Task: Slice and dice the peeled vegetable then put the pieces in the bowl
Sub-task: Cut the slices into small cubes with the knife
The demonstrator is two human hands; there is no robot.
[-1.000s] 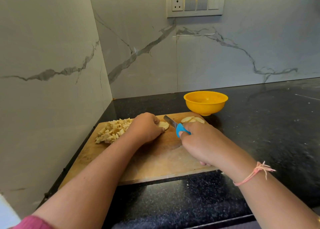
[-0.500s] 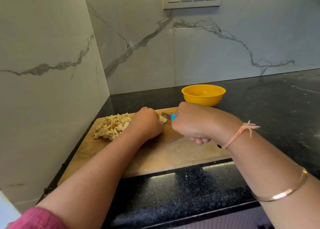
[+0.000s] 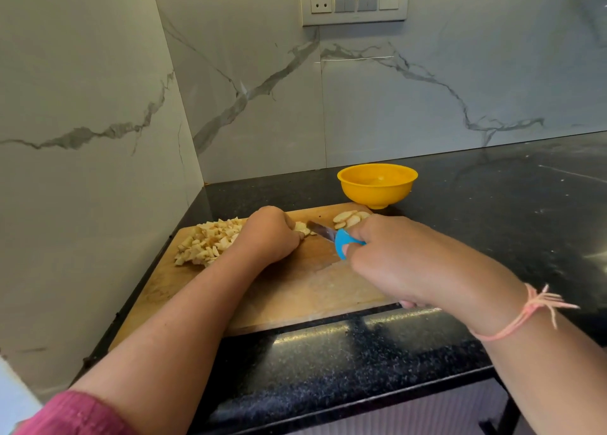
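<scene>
A wooden cutting board (image 3: 295, 290) lies on the black counter. A heap of pale diced vegetable (image 3: 210, 242) sits at its far left. My left hand (image 3: 269, 237) is curled over a small stack of slices (image 3: 302, 228), pinning it to the board. My right hand (image 3: 394, 257) grips a blue-handled knife (image 3: 341, 242); its blade points left and touches the stack by my left fingers. A few uncut slices (image 3: 349, 218) lie at the board's far edge. The yellow bowl (image 3: 377, 184), with nothing in it, stands just behind the board.
Marble walls close the corner at the left and back. A switch plate (image 3: 354, 0) hangs on the back wall. The black counter (image 3: 509, 204) stretches away to the right. Its front edge runs just under the board.
My right hand, raised and turned over the knife half a second ago, has come back down and to the right; the blade and the far slices show again. My left hand stayed put.
</scene>
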